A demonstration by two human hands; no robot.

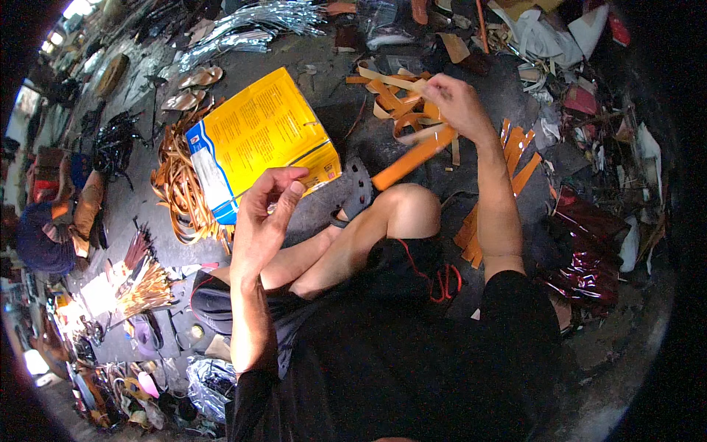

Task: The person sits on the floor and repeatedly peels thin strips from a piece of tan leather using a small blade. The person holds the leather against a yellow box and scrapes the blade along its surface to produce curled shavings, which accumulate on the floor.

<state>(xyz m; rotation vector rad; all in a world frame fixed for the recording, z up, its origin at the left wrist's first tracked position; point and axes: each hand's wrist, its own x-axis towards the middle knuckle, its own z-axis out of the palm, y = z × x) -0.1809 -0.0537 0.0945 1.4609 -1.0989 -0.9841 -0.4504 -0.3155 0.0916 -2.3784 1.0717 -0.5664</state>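
Observation:
My right hand reaches forward, its fingers pinched on a pale strip that looks like leather. Just below that hand, a wide orange strip slants down toward my knee; whether the hand also holds it is unclear. Several orange and tan strips lie loosely heaped on the floor beyond. My left hand is raised at the near edge of a yellow and blue box or packet. Its thumb and forefinger are closed together, and anything between them is too small to make out.
A coiled bundle of brown strips lies left of the yellow box. Orange strips lie beside my right forearm, with dark red glossy sheets farther right. Silvery strips and a pair of sandals are at the far left.

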